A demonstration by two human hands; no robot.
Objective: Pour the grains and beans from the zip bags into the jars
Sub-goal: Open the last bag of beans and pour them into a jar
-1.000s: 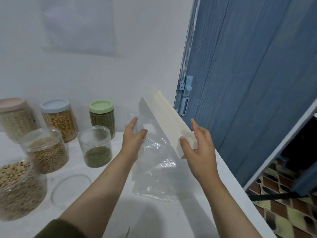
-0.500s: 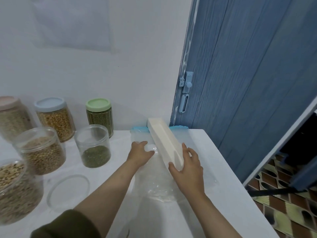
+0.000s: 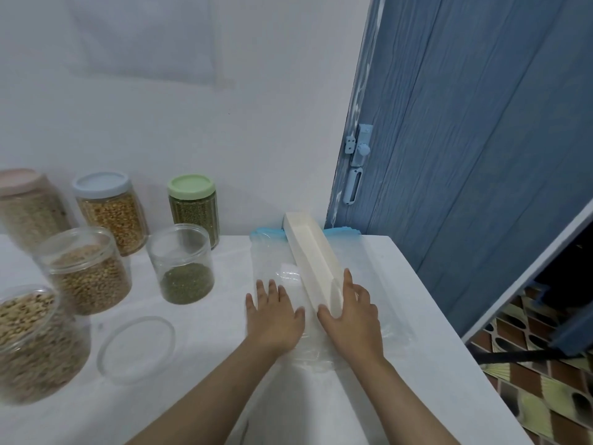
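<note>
Head view, one item per line.

Your left hand [image 3: 272, 316]: lay flat, fingers straight and slightly spread, palm down on the clear zip bags [image 3: 279, 268].

Your right hand [image 3: 351, 313]: fingers extended, thumb on the left face and fingers along the right face of the near end of the cream box [image 3: 313, 261]; a loose hold on the box rather than a tight pinch.

Zip bags: an empty-looking flat stack on the white table [image 3: 417, 316], blue zip edges at the far end near the wall, the cream box lying lengthwise across them.

Open jar of green beans [image 3: 183, 263]: lidless, about a third full, to the left of the bags and apart from them.

Clear lid [image 3: 136, 348]: flat on the table, in front of that jar.

Open jar of brown grains [image 3: 85, 271]: left of the green-bean jar, lidless.

Large jar of pale beans [image 3: 35, 342]: at the near left edge; its top was cut off by the picture's distortion, so you could not tell whether it was capped.

Back row by the wall: green-lidded jar [image 3: 192, 208], blue-lidded jar [image 3: 109, 210], pink-lidded jar [image 3: 27, 207], all closed and filled.

Blue door [image 3: 481, 139]: stood to the right of the table, with a pale latch [image 3: 359, 149] on its edge.
</note>
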